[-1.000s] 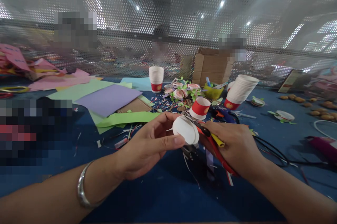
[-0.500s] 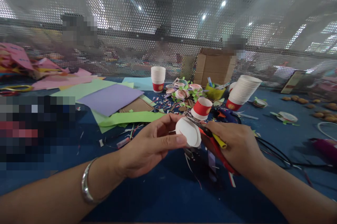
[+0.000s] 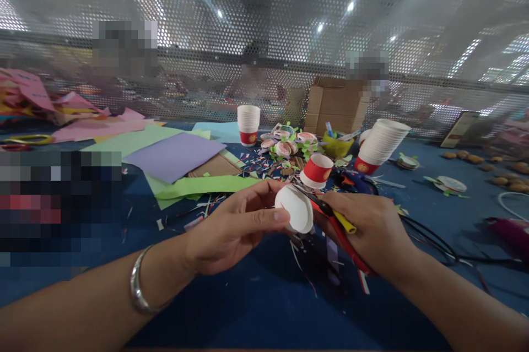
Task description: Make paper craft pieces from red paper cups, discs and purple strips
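Left hand (image 3: 231,228) pinches the white paper cup (image 3: 295,209) by its base; right hand (image 3: 367,228) grips red-handled scissors (image 3: 330,214), blades at the cup, above the blue table's (image 3: 248,308) near edge.

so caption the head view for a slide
Left hand holds a white paper cup while the right hand sets red-handled scissors against it above a littered blue table.

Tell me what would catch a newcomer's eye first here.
Centre frame, the left hand pinches a white paper cup while the right hand holds red-handled scissors, blades by it. Behind, on the blue table, stand a red-banded cup and a leaning stack of cups; a purple sheet lies left.
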Action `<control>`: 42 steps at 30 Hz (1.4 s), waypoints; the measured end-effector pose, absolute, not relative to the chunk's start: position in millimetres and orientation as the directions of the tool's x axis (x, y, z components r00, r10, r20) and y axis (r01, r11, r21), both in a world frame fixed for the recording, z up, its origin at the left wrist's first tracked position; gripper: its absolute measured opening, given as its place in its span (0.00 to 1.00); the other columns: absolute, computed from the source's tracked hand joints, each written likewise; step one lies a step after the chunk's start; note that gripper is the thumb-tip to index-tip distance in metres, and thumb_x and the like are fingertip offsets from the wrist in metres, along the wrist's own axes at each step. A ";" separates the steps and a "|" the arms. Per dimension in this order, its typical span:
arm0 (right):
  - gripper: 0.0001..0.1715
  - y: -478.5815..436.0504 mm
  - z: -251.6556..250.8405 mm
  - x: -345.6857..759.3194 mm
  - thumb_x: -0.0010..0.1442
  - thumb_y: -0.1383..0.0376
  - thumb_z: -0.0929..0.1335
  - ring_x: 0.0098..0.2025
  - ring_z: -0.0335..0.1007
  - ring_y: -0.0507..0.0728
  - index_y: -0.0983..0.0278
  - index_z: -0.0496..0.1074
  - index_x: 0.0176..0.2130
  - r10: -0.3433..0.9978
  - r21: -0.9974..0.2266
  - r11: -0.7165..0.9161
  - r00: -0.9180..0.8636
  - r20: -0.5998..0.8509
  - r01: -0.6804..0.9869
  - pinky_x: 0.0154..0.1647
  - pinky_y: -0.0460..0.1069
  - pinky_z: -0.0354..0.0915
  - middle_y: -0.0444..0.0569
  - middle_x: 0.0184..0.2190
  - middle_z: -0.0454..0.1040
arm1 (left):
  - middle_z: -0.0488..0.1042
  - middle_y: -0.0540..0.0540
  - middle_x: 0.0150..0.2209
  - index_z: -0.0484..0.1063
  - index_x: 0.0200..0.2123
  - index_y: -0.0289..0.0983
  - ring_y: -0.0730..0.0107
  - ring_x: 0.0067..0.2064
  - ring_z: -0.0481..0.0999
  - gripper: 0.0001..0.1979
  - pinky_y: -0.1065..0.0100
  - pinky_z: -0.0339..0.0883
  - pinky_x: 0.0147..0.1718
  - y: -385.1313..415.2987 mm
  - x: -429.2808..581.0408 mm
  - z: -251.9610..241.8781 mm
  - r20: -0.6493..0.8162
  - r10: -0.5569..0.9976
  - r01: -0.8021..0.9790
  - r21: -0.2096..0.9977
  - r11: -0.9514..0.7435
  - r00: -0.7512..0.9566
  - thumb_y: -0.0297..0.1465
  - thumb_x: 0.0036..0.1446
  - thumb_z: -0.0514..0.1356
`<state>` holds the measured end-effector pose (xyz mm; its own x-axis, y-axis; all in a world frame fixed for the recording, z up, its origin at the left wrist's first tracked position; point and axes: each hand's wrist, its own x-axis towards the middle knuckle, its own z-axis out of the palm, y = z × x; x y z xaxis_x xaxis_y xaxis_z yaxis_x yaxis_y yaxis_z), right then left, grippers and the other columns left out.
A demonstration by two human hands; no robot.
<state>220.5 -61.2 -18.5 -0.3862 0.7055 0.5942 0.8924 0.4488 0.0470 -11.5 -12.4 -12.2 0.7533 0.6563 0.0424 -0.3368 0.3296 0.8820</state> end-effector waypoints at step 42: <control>0.21 -56.4 -19.8 219.0 0.67 0.60 0.66 0.18 0.61 0.49 0.62 0.64 0.24 0.737 -0.188 0.447 -0.241 0.632 0.875 0.20 0.44 0.54 0.41 0.17 0.65 | 0.83 0.42 0.41 0.73 0.49 0.33 0.63 0.40 0.86 0.09 0.73 0.80 0.42 -4.9 -7.5 -6.5 -0.135 0.792 -0.468 0.743 0.478 0.595 0.25 0.65 0.60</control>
<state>219.0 -56.4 -19.8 -0.2407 0.7367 0.6320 0.8745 0.4471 -0.1880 -7.5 -4.9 -6.5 0.5954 0.7921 -0.1345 -0.4685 0.4783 0.7428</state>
